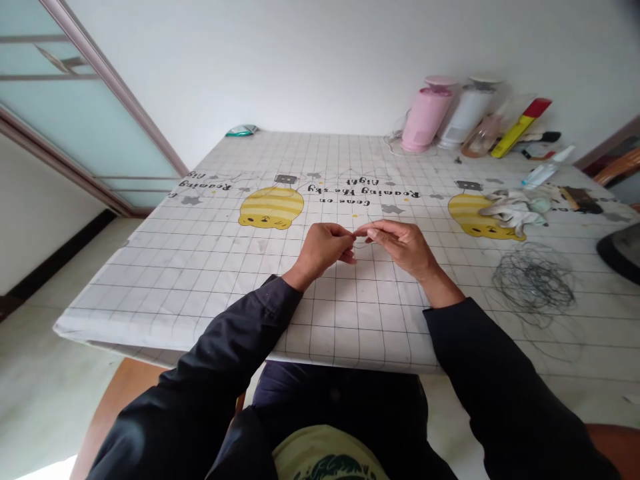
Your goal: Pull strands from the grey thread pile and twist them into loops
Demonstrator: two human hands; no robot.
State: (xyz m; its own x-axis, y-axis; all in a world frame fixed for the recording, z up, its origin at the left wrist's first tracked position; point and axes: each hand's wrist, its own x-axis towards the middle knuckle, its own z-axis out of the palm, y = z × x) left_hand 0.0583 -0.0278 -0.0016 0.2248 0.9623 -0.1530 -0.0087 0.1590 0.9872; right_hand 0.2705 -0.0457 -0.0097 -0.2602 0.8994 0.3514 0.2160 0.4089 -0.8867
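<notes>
Over the middle of the checked tablecloth (200, 293), my left hand (327, 248) is closed in a pinch, its thumb and forefinger pressed together. My right hand (400, 245) meets it from the right, its fingertips touching the left fingertips. A thin dark thread or wire shows faintly by the fingers; what exactly each pinch holds is too small to make out. Right of my right forearm lies a loose tangle of thin dark wire (537, 283) on the cloth.
Behind the tangle lies a crumpled pale glove or cloth (517, 210). Along the wall stand a pink cylinder (427, 119), a white cylinder (465, 117) and a yellow-red box (520, 130). A green packet (242, 131) rests at the far left edge. A dark object (623, 250) sits far right.
</notes>
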